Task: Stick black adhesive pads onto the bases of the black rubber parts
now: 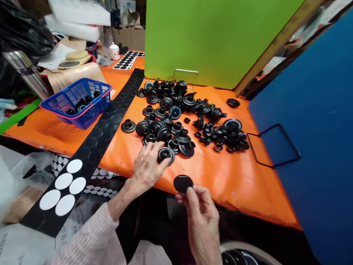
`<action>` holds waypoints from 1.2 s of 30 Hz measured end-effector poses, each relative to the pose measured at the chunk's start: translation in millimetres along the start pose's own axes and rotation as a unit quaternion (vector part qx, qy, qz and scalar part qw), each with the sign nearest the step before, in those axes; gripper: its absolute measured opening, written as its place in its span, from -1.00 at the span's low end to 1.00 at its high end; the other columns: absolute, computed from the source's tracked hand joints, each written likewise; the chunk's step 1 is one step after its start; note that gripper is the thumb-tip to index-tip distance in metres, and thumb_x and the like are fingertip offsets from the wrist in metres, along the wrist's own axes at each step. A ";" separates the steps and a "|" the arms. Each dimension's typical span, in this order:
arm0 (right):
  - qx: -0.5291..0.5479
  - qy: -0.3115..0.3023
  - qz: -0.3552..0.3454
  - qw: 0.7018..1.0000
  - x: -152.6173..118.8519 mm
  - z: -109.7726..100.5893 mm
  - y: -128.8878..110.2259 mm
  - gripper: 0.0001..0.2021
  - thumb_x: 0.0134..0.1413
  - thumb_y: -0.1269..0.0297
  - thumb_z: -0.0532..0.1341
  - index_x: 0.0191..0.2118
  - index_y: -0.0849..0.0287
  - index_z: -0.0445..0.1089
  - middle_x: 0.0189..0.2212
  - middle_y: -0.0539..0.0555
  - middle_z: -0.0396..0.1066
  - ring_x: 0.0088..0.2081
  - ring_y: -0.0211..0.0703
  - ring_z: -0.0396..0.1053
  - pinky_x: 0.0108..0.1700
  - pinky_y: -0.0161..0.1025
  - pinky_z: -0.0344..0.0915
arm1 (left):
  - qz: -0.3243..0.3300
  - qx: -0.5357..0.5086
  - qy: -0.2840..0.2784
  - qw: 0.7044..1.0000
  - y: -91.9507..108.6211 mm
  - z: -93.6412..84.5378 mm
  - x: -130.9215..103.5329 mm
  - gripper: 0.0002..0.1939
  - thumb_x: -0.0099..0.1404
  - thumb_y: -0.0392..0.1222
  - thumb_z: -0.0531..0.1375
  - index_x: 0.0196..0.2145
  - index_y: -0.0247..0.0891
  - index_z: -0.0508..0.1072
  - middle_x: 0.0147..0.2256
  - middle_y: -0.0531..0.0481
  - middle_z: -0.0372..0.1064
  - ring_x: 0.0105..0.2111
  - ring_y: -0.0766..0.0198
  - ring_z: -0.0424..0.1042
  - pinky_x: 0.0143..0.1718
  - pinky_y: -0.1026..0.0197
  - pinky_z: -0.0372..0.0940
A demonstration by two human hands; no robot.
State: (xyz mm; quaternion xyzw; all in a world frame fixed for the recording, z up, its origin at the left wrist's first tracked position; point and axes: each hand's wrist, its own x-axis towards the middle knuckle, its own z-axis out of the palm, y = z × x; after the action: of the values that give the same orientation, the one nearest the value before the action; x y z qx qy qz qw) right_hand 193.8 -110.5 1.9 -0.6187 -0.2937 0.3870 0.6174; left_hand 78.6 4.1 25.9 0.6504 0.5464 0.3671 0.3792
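Left hand [147,165]: the grip is closed on a black part [165,155], with the thumb on the near side and the fingers on the far side. The part is at the near edge of the pile [164,129], hub toward the camera. Holding it by the outer edge appears intended to leave the hub unobstructed. Whether its base bears on the surface [240,184] cannot be told.

Right hand [204,212]: thumb and fingers are together, clamped on the rim of a thin black disc [183,184]. This rim hold leaves most of the upper face exposed, presumably to keep the fingers off it. The disc is near the front edge of the surface, to the right of the part and nearer the body.

Layout: the pile spreads ahead of both hands, within short reach. Small rings [227,136] form a separate group at its right, probably sorted by type. The strip [99,134] runs along the left side of the pile and extends past the front edge; five white circles [77,185] are at its near end. The basket [93,116], beyond the strip, holds more black pieces. The tub [246,246], below the front edge at right, contains ringed black pieces.

Working room: a band of orange surface shows between the pile and the front edge, widening to the right. The green panel [220,31] bounds the far side; the blue panel [324,124] and its wire handle [300,157] bound the right. Leftward travel of the left hand is limited by the strip.
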 end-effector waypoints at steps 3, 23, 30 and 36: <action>-0.042 -0.033 0.000 0.999 -0.9 -12.9 0.4 -0.71 0.02 0.00 0.28 -0.38 0.15 0.37 -0.51 -0.04 0.33 -0.46 -0.25 0.33 -0.38 -0.32 0.31 | 0.029 -0.016 -0.040 0.999 -11.2 21.6 18.4 -0.77 0.13 -0.28 0.24 -0.21 -0.20 0.46 -0.10 -0.13 0.37 0.06 -0.02 0.21 0.15 -0.03 0.04; 0.034 -0.116 0.039 0.992 -5.5 29.0 4.0 -0.77 0.04 0.08 0.29 -0.39 0.14 0.37 -0.33 -0.02 0.27 -0.25 -0.26 0.25 -0.15 -0.30 0.21 | -0.220 -0.454 -0.142 0.852 -34.4 -53.0 -62.4 -0.63 0.19 -0.25 0.27 -0.02 -0.20 0.48 -0.02 -0.10 0.42 -0.16 0.16 0.46 -0.20 0.11 0.43; -0.009 -0.097 -0.007 0.995 -12.1 47.4 7.6 -0.79 0.09 0.11 0.24 -0.42 0.14 0.39 -0.19 0.04 0.29 -0.11 -0.17 0.28 -0.09 -0.23 0.24 | -0.191 -0.446 -0.172 0.857 -34.0 -57.4 -69.5 -0.60 0.19 -0.33 0.25 0.00 -0.13 0.50 0.07 -0.09 0.35 -0.07 0.08 0.45 -0.14 0.06 0.45; -0.007 -0.083 -0.009 0.996 -15.8 53.0 12.4 -0.79 0.11 0.11 0.23 -0.41 0.14 0.40 -0.24 0.01 0.27 -0.16 -0.21 0.29 -0.11 -0.27 0.24 | -0.202 -0.450 -0.164 0.854 -35.2 -57.4 -72.0 -0.57 0.16 -0.38 0.24 0.00 -0.16 0.50 0.07 -0.10 0.37 -0.08 0.09 0.45 -0.18 0.11 0.47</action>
State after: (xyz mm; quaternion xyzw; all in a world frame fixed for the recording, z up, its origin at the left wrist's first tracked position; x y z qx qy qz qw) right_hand 139.4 -96.1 -5.2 -0.5862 -0.3523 0.4294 0.5898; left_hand 2.6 -57.7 15.3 0.3348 0.3705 0.3762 0.7805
